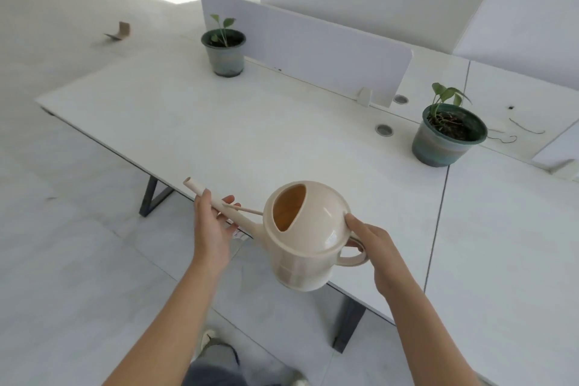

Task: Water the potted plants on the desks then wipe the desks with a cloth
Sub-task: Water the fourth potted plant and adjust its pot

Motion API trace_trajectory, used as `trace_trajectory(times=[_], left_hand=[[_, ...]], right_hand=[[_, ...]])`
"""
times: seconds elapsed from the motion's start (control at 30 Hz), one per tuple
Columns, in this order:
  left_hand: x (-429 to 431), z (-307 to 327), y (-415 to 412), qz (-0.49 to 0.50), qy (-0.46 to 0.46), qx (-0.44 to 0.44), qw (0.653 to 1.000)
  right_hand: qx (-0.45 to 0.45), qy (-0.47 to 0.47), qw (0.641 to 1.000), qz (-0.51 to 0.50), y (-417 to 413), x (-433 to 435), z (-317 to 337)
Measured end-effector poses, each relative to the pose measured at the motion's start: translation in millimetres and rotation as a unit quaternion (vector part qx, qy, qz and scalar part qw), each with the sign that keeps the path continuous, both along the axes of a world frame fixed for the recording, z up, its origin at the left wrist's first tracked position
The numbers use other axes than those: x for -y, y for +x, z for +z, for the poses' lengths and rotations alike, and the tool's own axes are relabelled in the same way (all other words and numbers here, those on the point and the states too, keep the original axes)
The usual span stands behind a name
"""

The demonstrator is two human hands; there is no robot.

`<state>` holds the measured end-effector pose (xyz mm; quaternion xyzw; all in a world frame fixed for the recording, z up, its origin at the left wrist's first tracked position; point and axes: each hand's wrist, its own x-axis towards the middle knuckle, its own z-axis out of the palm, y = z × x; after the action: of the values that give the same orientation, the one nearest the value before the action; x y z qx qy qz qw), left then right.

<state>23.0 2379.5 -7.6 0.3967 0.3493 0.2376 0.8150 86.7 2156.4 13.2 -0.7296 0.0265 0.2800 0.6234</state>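
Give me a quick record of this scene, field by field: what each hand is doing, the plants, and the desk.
left hand: supports the spout
right hand: grips the handle
watering can: beige, held over the desk's near edge
far plant: by the divider
near plant: at right
desk: white
cloth: none visible

White desk (219,122) with two green potted plants, far-left pot (223,52) and right pot (446,135).
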Motion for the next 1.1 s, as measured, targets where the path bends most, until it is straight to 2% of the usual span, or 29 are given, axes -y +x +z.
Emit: trace_trajectory(times=[0.2,0.67,0.87,1.1], left_hand=[[-70.0,-0.7,-3.6,0.002,-0.001,0.006,1.0],[-255.3,14.2,41.9,-0.079,-0.033,0.028,0.996],[-293.4,5.8,81.2,-0.091,-0.102,0.052,0.989],[-335.4,3.1,153.0,-0.107,-0.079,0.052,0.99]], right_hand=[[0.009,-0.009,1.0,0.018,1.5,-71.9,-0.1],[0.046,-0.018,0.997,-0.067,2.4,-247.7,10.1],[0.044,-0.012,0.992,-0.114,40.1,-286.6,5.2],[0.032,0.022,0.994,-0.104,106.9,-321.9,0.7]])
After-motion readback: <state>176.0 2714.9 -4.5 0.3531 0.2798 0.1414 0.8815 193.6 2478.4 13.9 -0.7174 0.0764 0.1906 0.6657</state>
